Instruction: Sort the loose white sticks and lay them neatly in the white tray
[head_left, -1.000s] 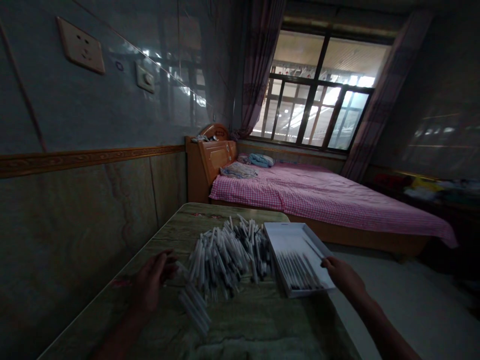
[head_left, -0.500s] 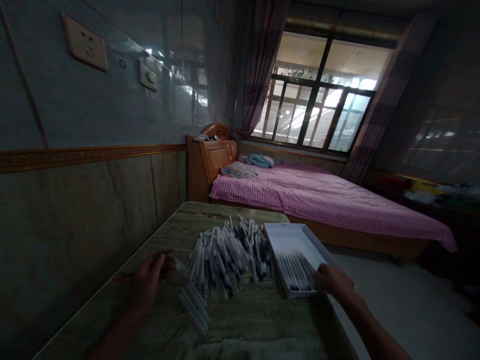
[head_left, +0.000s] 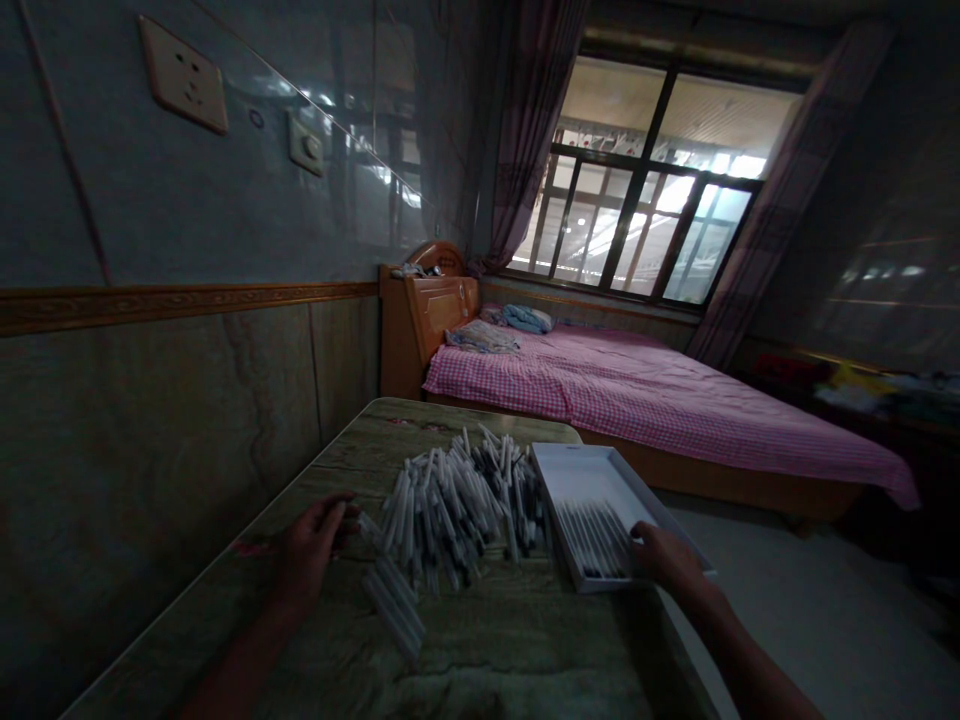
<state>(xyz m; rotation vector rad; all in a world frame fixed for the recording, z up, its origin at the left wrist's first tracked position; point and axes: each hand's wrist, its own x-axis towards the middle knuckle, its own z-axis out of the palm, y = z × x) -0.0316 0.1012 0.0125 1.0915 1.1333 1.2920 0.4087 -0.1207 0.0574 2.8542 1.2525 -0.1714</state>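
Wall tiling (head_left: 202, 390), glossy grey above an ornate band and marbled below, runs well to the left of the shallow white box (head_left: 589, 468). Beyond the box we see a wooden bed (head_left: 637, 390) under a pink checked cover and, farther past the box and higher, a dark-framed window (head_left: 645, 190). Under the box lies a marble-patterned table (head_left: 525, 650); the box stands at its right edge. Just left of the box spreads a loose heap of pens (head_left: 442, 505), pale barrels piled across each other, with dark parts showing among them. Our right hand (head_left: 664, 555) is at the box's near right corner, fingers drawn together; we cannot tell whether they pinch a pen or only touch the box. Our left hand (head_left: 319, 535) is well left of the box, past the heap, fingers curled close to a translucent tube (head_left: 369, 530); blur keeps us from telling whether it is gripped. Inside the box, a row of pens (head_left: 596, 540) lies side by side in the nearer part. Left of the box, nearer to us than the heap, a few clear tubes (head_left: 394, 610) lie together, blurred.
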